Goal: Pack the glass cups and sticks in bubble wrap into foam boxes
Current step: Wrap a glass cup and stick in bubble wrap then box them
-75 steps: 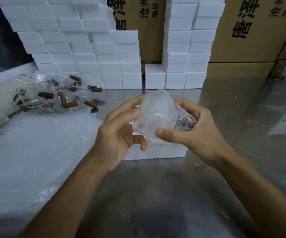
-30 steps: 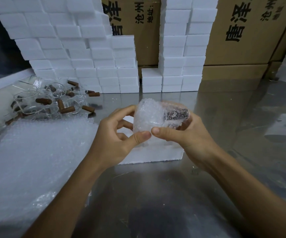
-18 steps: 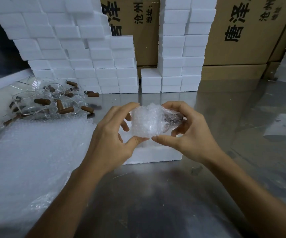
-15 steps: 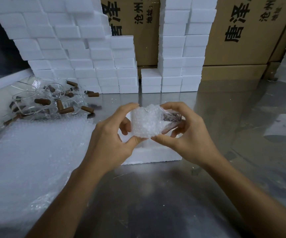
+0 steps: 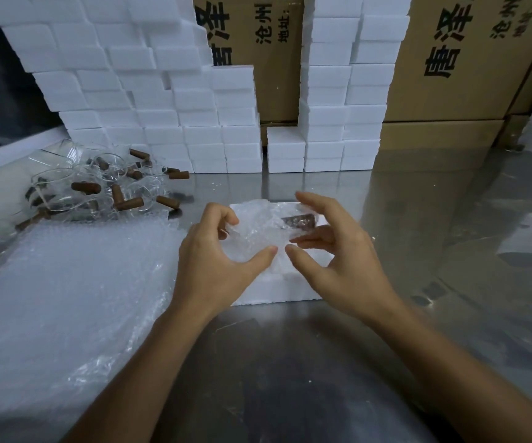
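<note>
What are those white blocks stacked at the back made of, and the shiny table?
The stacked blocks look like white foam, probably polystyrene: matte, grainy, with soft edges. The table seems to be metal, perhaps stainless steel: grey, smooth, and mirroring the blocks and cartons behind it.

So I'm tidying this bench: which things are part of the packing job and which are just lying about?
In the job:
- wrapped bundle
- open foam box
- left hand, right hand
- glass cups, brown sticks
- bubble wrap sheets

Lying about:
- stacked foam boxes
- cardboard cartons
</note>
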Tool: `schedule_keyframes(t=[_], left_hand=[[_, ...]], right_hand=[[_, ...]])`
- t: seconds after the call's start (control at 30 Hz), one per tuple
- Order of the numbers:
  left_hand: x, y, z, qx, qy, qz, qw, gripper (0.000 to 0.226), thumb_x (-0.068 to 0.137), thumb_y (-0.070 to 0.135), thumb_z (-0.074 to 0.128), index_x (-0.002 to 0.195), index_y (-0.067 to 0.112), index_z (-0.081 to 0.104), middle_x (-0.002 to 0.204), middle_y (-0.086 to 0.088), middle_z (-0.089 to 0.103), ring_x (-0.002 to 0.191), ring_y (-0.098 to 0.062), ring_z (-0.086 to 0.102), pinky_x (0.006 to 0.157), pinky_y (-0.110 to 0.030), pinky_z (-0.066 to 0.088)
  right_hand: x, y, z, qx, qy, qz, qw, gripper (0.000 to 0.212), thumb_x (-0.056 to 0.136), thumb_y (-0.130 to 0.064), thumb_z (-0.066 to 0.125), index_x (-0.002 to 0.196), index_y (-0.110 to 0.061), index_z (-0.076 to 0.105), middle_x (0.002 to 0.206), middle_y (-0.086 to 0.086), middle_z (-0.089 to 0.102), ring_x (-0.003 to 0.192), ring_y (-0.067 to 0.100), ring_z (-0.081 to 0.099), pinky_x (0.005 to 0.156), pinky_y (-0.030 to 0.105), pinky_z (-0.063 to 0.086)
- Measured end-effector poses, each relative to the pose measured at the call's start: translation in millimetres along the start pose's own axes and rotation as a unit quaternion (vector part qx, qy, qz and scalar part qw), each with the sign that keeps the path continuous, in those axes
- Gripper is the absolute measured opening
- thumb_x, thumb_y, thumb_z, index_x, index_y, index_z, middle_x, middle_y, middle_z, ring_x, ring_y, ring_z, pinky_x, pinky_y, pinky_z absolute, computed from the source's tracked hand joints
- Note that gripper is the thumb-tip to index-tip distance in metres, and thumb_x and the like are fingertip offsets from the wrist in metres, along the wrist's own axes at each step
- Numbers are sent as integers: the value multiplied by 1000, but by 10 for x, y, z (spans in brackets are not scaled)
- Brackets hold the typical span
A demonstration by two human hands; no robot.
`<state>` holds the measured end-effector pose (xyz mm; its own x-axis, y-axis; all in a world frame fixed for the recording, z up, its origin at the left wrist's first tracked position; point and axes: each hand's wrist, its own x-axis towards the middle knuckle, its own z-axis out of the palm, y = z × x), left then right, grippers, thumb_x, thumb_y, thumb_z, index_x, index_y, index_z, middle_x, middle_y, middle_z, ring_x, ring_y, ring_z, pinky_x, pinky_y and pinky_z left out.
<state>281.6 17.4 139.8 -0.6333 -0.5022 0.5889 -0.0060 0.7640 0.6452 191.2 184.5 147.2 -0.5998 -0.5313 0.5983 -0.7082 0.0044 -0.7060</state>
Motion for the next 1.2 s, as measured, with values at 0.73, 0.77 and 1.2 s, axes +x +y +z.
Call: schedule_keyframes(t=[0.73, 0.77, 1.2], left_hand=[[-19, -104, 38, 102, -110, -28, 988, 66, 69, 54, 77, 120, 24, 48, 111, 12, 39, 110, -14, 41, 89, -30, 39], [-19, -101, 31, 90, -108, -29, 990, 63, 68, 56, 74, 116, 25, 49, 110, 11, 42, 109, -14, 42, 89, -30, 41], [0, -96, 62, 70, -109, -42, 991, 89, 61, 80, 65, 130, 24, 57, 117, 15, 37, 119, -7, 37, 94, -23, 32]], right_hand=[[44, 125, -30, -54, -19, 107, 993, 21, 91, -38, 68, 112, -36, 67, 99, -20, 73, 102, -7, 65, 100, 41, 50], [41, 151, -29, -31, -27, 118, 992, 19, 92, -33, 69, 111, -35, 68, 98, -17, 74, 100, -6, 66, 96, 38, 53], [19, 236, -44, -158, -29, 71, 985, 23, 88, -31, 73, 109, -22, 74, 108, -13, 68, 98, -1, 60, 90, 16, 47]])
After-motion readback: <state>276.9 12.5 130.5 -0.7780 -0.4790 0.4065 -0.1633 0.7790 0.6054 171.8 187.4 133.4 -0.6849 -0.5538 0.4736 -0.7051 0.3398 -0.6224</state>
